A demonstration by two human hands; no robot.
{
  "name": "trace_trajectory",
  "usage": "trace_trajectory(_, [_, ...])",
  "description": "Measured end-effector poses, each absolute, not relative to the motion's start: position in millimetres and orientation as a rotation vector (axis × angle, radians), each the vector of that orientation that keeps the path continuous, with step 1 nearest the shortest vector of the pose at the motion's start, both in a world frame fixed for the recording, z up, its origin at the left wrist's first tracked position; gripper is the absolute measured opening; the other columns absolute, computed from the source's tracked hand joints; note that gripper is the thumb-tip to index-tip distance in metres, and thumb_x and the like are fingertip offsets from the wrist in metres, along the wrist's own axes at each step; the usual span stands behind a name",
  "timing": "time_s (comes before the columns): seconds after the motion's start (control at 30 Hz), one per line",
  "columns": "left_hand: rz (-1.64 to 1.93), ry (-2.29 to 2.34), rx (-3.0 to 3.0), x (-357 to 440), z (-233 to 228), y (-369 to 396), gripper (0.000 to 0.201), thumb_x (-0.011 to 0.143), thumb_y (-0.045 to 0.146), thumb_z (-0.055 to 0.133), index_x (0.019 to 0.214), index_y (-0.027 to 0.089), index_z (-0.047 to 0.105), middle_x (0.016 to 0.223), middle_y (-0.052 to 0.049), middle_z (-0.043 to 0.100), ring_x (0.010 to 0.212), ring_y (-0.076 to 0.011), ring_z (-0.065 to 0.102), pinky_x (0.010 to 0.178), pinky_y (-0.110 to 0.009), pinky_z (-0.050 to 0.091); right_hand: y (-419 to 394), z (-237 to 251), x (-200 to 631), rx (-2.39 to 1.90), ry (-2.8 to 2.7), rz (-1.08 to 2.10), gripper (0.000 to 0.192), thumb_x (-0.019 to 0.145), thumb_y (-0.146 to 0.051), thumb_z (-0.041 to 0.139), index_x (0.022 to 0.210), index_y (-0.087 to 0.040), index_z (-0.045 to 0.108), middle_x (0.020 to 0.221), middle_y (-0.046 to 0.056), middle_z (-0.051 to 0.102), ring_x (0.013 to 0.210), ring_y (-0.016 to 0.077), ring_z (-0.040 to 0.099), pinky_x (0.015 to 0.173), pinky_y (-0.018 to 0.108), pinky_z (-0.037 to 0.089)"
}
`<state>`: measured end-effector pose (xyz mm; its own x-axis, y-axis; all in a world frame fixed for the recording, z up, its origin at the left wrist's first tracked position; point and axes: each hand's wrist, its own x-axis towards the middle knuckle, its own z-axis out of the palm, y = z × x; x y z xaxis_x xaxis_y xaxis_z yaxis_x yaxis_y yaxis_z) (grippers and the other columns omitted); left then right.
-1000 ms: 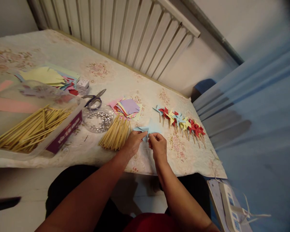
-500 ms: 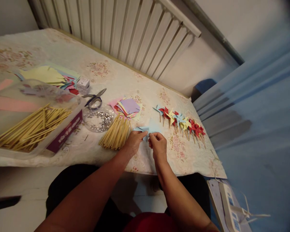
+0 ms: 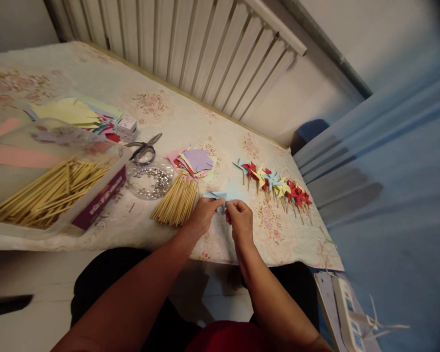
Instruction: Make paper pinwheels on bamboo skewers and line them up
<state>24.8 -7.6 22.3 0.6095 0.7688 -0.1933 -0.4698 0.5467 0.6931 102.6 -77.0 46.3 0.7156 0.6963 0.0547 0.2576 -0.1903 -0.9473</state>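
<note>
Little has moved since the earlier frame: both hands stay on the light-blue paper square (image 3: 220, 197) at the counter (image 3: 139, 230) front edge, beside the bundle of bamboo sticks (image 3: 176, 203). Left hand (image 3: 202, 214) and right hand (image 3: 239, 219) each pinch a folded corner, wrists low, forearms converging. Judged thin, light, limp, easily creased; best held at corners.

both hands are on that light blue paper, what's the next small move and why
Probably fold the next corner of the light blue paper to its centre and keep it pinched. The left hand and right hand both pinch it at the middle, and no stick is on it yet. The skewer pile lies just left, and the finished pinwheels show the folded shape.
</note>
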Motion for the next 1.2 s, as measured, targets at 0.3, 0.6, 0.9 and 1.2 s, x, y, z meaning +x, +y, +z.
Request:
trace_trajectory(0.3, [0.765,0.517,0.705,25.8,25.0,-6.8,0.019,0.058,0.031,0.072,0.060,0.016,0.061,0.058,0.003,0.057,0.058,-0.0110,0.049,0.059,-0.024,0.039,-77.3,45.9,104.6,-1.781,-0.756,0.478,0.022,0.074,-0.036,0.061,0.062,-0.019,0.057,0.049,-0.006,0.052,0.042,0.0089,0.043,0.045,0.023,0.033])
trace_trajectory(0.6, [0.772,0.531,0.727,24.3,26.6,-7.1,0.018,0.059,0.030,0.072,0.065,0.015,0.066,0.060,0.002,0.060,0.060,-0.0116,0.051,0.060,-0.024,0.038,-79.9,50.7,97.4,-1.824,-0.730,0.454,0.026,0.073,-0.043,0.063,0.066,-0.019,0.059,0.051,-0.005,0.053,0.043,0.0094,0.043,0.045,0.024,0.033])
trace_trajectory(0.9, [0.692,0.522,0.751,22.7,26.2,-3.7,0.017,0.057,0.028,0.070,0.067,0.014,0.067,0.060,0.000,0.061,0.057,-0.0112,0.050,0.056,-0.023,0.035,-95.5,83.7,145.6,-1.824,-0.666,0.168,0.036,0.071,-0.050,0.065,0.086,-0.018,0.063,0.072,-0.001,0.058,0.063,0.0123,0.050,0.059,0.025,0.040])
trace_trajectory(1.2, [0.474,0.398,0.916,18.7,27.9,-5.5,0.019,0.058,0.025,0.070,0.072,0.013,0.069,0.063,-0.001,0.063,0.058,-0.0105,0.052,0.057,-0.022,0.037,-87.2,93.9,157.4,-1.785,-0.836,1.136,0.034,0.055,-0.044,0.077,0.072,-0.018,0.064,0.059,-0.002,0.059,0.051,0.0101,0.046,0.051,0.024,0.034])
